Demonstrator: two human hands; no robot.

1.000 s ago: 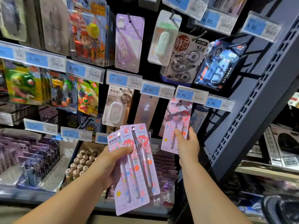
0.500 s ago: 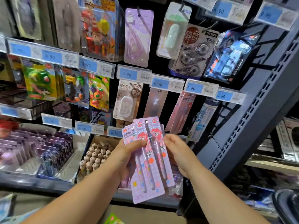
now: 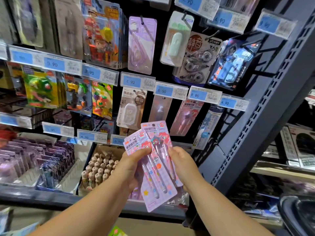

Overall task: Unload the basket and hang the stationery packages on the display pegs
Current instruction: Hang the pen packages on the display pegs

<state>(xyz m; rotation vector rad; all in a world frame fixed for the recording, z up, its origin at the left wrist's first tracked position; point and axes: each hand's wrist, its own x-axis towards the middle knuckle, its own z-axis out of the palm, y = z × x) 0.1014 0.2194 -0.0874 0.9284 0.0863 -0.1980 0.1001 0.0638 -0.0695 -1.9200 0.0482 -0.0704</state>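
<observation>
Pink pen packages (image 3: pixel 157 189), at least two, are fanned out between both hands. The left hand (image 3: pixel 133 167) grips them, thumb across the front one, and the right hand (image 3: pixel 183 165) pinches the rear one's edge. One matching package (image 3: pixel 186 116) hangs above, under the 9.90 tag (image 3: pixel 204 95).
</observation>
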